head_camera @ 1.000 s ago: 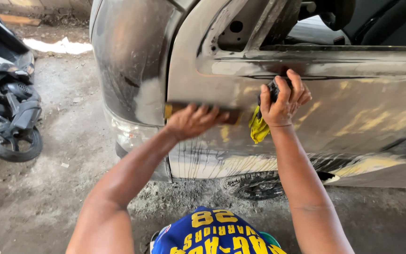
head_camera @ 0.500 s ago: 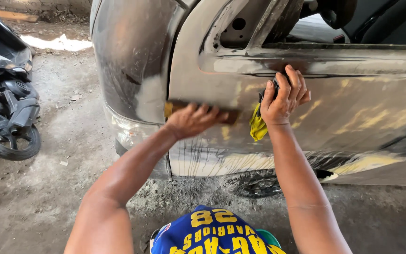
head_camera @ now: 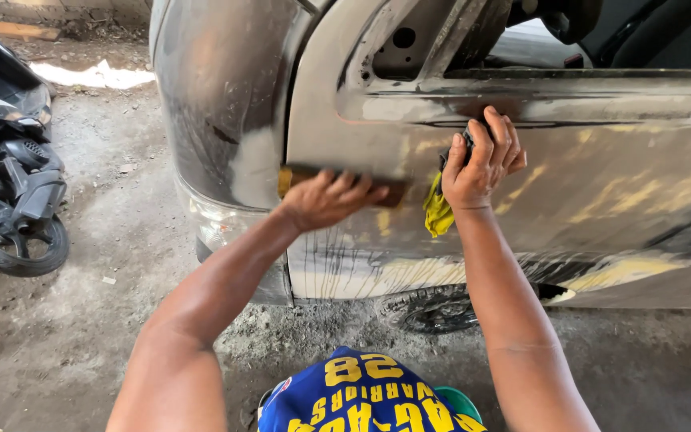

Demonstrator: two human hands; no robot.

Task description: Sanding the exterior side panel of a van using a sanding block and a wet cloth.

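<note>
A bare grey car door (head_camera: 601, 184) with yellowish filler patches and wet streaks fills the right of the view. My left hand (head_camera: 325, 200) presses a long brown sanding block (head_camera: 393, 192) flat against the door's front edge. My right hand (head_camera: 485, 160) is closed on a dark pad with a yellow cloth (head_camera: 437, 212) hanging below it, held against the panel just under the window line. Both arms reach forward from the bottom of the view.
A dark motor scooter (head_camera: 5, 184) stands at the left on dusty concrete. The car's front fender (head_camera: 217, 104) sits left of the door, a tyre (head_camera: 433, 308) shows beneath it. A blue and yellow garment (head_camera: 361, 396) lies at the bottom.
My right hand has slid slightly up and right along the door with the pad and cloth. My left hand and the sanding block have stayed nearly in place.
</note>
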